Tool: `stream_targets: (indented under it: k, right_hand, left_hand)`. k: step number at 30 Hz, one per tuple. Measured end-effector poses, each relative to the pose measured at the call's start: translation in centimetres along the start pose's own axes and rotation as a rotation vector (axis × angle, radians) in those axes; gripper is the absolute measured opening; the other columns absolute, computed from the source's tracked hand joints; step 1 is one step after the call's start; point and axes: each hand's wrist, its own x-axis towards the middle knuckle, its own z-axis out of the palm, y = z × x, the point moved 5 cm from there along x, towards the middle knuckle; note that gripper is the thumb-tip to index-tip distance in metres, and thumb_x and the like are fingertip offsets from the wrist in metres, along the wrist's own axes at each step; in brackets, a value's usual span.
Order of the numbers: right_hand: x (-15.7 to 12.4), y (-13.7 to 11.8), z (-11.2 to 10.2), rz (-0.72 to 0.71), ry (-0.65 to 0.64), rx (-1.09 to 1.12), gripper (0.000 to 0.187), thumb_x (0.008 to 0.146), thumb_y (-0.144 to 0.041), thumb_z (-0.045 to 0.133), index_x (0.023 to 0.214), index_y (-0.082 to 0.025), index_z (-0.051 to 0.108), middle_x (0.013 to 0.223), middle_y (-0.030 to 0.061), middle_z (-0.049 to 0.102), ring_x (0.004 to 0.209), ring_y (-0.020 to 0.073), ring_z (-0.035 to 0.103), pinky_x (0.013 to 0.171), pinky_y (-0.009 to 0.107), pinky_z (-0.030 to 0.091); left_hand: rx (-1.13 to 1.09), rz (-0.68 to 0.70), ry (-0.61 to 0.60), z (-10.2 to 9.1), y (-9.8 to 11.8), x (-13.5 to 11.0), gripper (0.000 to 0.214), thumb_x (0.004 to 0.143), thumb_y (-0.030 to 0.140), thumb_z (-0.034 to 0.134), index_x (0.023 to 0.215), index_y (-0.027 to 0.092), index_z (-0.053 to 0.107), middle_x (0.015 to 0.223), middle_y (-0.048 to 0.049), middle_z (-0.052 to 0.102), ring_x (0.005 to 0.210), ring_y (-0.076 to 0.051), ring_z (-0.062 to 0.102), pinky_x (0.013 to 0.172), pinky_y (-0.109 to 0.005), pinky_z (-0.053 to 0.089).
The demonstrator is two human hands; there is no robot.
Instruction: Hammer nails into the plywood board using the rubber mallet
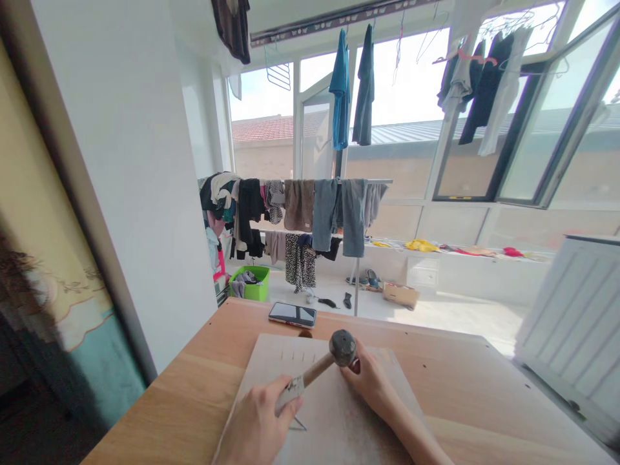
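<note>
My left hand (264, 413) is closed round the handle of a rubber mallet (343, 347), whose dark head points up and to the right. Close behind that head is my right hand (367, 381), its fingers curled together; the head hides the fingertips and whatever they may hold. Both hands are over a pale board (349, 426) lying on the table. Several thin nails (292, 356) stand upright in a row near the board's far left side. By my left thumb, thin dark nail-like pieces (299, 424) lie on the board.
The wooden table (169, 400) carries a phone (292, 314) at its far edge, beyond the board. A small brown round thing (305, 334) shows behind the board. Past the table are a laundry rack (358, 284), a green basket (261, 284) and a cardboard box (401, 296). A white wall stands left.
</note>
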Motion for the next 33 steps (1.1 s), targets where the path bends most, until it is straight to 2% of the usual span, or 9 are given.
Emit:
stream_targets:
  k: [7,15,19,23,26,28,30,32,33]
  right_hand:
    - [-0.1,-0.2,-0.2,-0.018,0.002,0.048,0.048,0.074,-0.018,0.052,0.122,-0.02,0.053,0.077,0.0002,0.071,0.064,0.0178,0.064,0.061,0.025,0.047]
    - [-0.3,-1.0,-0.8,-0.018,0.01,0.047,0.042,0.072,-0.017,0.053,0.113,-0.021,0.057,0.083,0.0027,0.072,0.071,0.0201,0.065,0.065,0.026,0.049]
    - [-0.3,-0.5,-0.2,0.021,-0.014,-0.003,0.041,0.072,-0.016,0.052,0.113,-0.023,0.054,0.077,0.001,0.068,0.067,0.0196,0.063,0.066,0.028,0.048]
    - [0.0,0.4,0.1,-0.019,0.041,-0.014,0.042,0.073,-0.018,0.05,0.114,-0.022,0.047,0.087,0.0021,0.061,0.069,0.0166,0.061,0.067,0.027,0.048]
    - [0.1,-0.5,-1.1,-0.012,0.107,-0.112,0.022,0.078,-0.023,0.051,0.1,-0.022,0.048,0.086,0.0011,0.058,0.07,0.0156,0.057,0.068,0.027,0.046]
    - [-0.1,-2.7,-1.8,-0.028,0.025,-0.183,0.005,0.085,-0.027,0.049,0.088,-0.022,0.049,0.082,0.0008,0.058,0.071,0.0157,0.056,0.069,0.027,0.044]
    - [-1.0,-5.8,-1.2,-0.07,-0.194,-0.214,0.009,0.089,-0.028,0.048,0.085,-0.022,0.053,0.077,0.0004,0.06,0.07,0.0159,0.057,0.068,0.027,0.043]
    - [-2.6,-9.0,0.4,-0.181,-0.412,-0.214,0.012,0.087,-0.028,0.055,0.098,-0.023,0.059,0.083,0.0008,0.064,0.077,0.0172,0.059,0.071,0.027,0.045]
    - [-3.4,-10.4,1.4,-0.275,-0.456,-0.216,0.023,0.087,-0.028,0.057,0.109,-0.024,0.059,0.095,0.0027,0.065,0.086,0.0182,0.06,0.077,0.028,0.046]
  left_hand:
    - [0.067,0.016,-0.114,0.9,0.5,0.4,0.023,0.09,0.042,0.055,0.103,0.032,0.071,0.092,-0.0029,0.078,0.094,-0.024,0.072,0.074,-0.026,0.045]
    - [0.0,-0.003,-0.142,1.2,0.9,0.6,0.022,0.09,0.041,0.054,0.093,0.027,0.071,0.087,-0.0034,0.076,0.086,-0.022,0.072,0.066,-0.022,0.042]
    - [-0.125,0.005,-0.101,0.9,0.4,0.5,0.028,0.09,0.044,0.052,0.099,0.025,0.071,0.082,-0.0038,0.075,0.08,-0.022,0.071,0.067,-0.023,0.043]
    - [-0.3,0.03,-0.017,1.0,-1.0,0.5,0.041,0.091,0.053,0.047,0.1,0.021,0.07,0.076,-0.0024,0.071,0.072,-0.019,0.066,0.064,-0.023,0.044]
    - [-0.376,0.005,0.068,1.0,-1.9,0.5,0.048,0.089,0.06,0.045,0.096,0.019,0.069,0.07,-0.0012,0.067,0.066,-0.018,0.062,0.061,-0.022,0.043]
    - [-0.389,-0.013,0.096,0.9,-1.9,0.4,0.049,0.089,0.061,0.044,0.094,0.019,0.068,0.066,0.0007,0.063,0.064,-0.017,0.06,0.06,-0.022,0.042]
    - [-0.387,-0.025,0.095,0.7,-1.7,0.3,0.049,0.09,0.061,0.042,0.093,0.02,0.068,0.063,0.0021,0.06,0.061,-0.016,0.058,0.058,-0.021,0.041]
    - [-0.407,-0.022,0.068,0.5,-1.5,0.1,0.049,0.091,0.062,0.042,0.094,0.02,0.067,0.065,0.0017,0.061,0.063,-0.017,0.059,0.059,-0.022,0.042]
    - [-0.43,-0.013,0.055,0.5,-1.4,0.1,0.049,0.091,0.062,0.042,0.096,0.02,0.067,0.07,0.0007,0.064,0.067,-0.017,0.061,0.062,-0.022,0.044]
